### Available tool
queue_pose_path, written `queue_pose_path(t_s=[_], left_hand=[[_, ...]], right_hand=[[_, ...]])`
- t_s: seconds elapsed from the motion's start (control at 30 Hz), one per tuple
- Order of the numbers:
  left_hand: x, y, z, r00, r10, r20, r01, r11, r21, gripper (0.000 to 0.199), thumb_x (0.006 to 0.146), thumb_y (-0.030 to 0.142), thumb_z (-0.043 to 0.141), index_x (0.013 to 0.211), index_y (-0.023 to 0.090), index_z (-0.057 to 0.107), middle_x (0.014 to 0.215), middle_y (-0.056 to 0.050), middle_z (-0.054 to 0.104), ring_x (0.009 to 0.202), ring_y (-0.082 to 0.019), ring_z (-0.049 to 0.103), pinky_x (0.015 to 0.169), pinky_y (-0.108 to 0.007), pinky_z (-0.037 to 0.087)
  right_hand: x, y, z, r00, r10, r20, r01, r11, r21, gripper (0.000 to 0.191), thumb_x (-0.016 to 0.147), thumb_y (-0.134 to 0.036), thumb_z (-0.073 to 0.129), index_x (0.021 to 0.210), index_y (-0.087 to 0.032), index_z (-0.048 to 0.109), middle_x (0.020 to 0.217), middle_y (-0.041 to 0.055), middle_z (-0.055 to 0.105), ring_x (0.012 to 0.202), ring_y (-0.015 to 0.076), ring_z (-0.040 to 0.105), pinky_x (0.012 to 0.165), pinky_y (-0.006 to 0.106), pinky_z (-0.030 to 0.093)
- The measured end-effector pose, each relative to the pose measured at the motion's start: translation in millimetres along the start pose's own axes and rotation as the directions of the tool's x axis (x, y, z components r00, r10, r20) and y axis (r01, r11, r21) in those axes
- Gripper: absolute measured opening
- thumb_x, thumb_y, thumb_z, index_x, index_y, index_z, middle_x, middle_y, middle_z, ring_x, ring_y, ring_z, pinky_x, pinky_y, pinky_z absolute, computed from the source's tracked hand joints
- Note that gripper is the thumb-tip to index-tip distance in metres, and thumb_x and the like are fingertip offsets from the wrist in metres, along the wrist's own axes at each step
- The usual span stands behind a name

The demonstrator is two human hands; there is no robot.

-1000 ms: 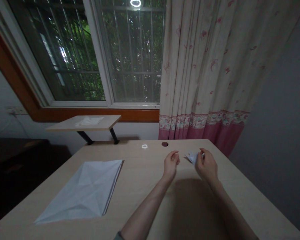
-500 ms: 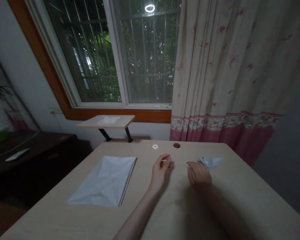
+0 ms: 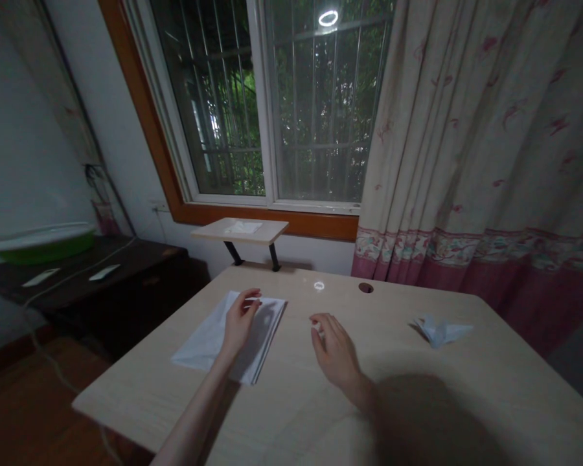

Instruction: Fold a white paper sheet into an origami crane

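My left hand [image 3: 241, 318] is over the stack of white paper sheets [image 3: 201, 346], its fingers loosely bent and apart with nothing in them. I cannot tell whether it touches the top sheet, which shows crease lines. To the right of the stack, my right hand [image 3: 336, 353] hovers above the bare tabletop, fingers curved, thumb apart, holding nothing. A folded white paper crane [image 3: 440, 332] rests on the right part of the desk [image 3: 315, 414], well away from both hands.
A small raised shelf [image 3: 208, 232] at the desk's back left bears a white paper piece [image 3: 243, 227]. Close by is a round cable hole [image 3: 366, 288]. Left of the desk, a dark cabinet [image 3: 160, 272] holds a green basin [image 3: 43, 246]. Behind are a window and a curtain [image 3: 418, 162].
The view has turned left. My left hand has moved left from bare desk to over the paper stack. My right hand has moved left, away from the paper crane.
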State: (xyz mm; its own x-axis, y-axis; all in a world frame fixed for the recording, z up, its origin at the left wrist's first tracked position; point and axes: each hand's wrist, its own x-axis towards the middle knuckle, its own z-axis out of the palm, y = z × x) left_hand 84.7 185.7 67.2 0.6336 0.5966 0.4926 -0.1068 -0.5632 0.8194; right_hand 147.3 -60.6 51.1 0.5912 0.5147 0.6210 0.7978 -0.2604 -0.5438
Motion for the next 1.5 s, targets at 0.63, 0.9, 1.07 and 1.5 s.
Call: queue_pose_path(t_s=[0.63, 0.9, 1.07, 1.5], left_hand=[[4, -48, -49.7, 0.997, 0.03, -0.07, 0.032, 0.668, 0.743, 0.035, 0.085, 0.018, 0.046, 0.115, 0.012, 0.064, 0.119, -0.017, 0.061, 0.109, -0.033, 0.056, 0.093, -0.043, 0.046], [-3, -47, -51.5, 0.984, -0.136, -0.116, 0.169, 0.485, 0.858, 0.042, 0.085, 0.021, 0.051, 0.124, 0.008, 0.059, 0.119, -0.022, 0.064, 0.103, -0.037, 0.061, 0.083, -0.044, 0.049], [-4, -43, -51.1, 0.984, -0.139, -0.11, 0.166, 0.5, 0.85, 0.04, 0.085, 0.017, 0.049, 0.123, 0.011, 0.062, 0.111, -0.019, 0.069, 0.09, -0.032, 0.067, 0.074, -0.037, 0.049], [-6, -20, -40.2, 0.99, 0.105, -0.09, 0.024, 0.513, 0.858, 0.037, 0.093, 0.014, 0.037, 0.119, 0.014, 0.064, 0.106, -0.013, 0.069, 0.094, -0.031, 0.061, 0.078, -0.037, 0.044]], right_hand=[[24, -12, 121, 0.922, 0.383, -0.064, -0.357, 0.901, 0.249, 0.012, 0.083, -0.012, 0.058, 0.085, -0.02, 0.067, 0.089, 0.0053, 0.061, 0.086, 0.0201, 0.06, 0.077, 0.03, 0.051], [18, -19, 125, 0.951, 0.31, 0.003, -0.303, 0.927, 0.22, 0.01, 0.084, -0.015, 0.062, 0.077, -0.021, 0.066, 0.095, 0.0078, 0.057, 0.093, 0.0241, 0.058, 0.085, 0.037, 0.051], [17, -18, 127, 0.953, 0.301, 0.03, -0.3, 0.928, 0.22, 0.009, 0.08, -0.012, 0.065, 0.077, -0.021, 0.065, 0.096, 0.0069, 0.057, 0.088, 0.0224, 0.059, 0.081, 0.036, 0.051], [26, -25, 101, 0.938, 0.346, -0.02, -0.323, 0.893, 0.313, 0.01, 0.08, -0.016, 0.059, 0.072, -0.022, 0.062, 0.084, 0.0035, 0.061, 0.079, 0.0192, 0.061, 0.074, 0.03, 0.049]])
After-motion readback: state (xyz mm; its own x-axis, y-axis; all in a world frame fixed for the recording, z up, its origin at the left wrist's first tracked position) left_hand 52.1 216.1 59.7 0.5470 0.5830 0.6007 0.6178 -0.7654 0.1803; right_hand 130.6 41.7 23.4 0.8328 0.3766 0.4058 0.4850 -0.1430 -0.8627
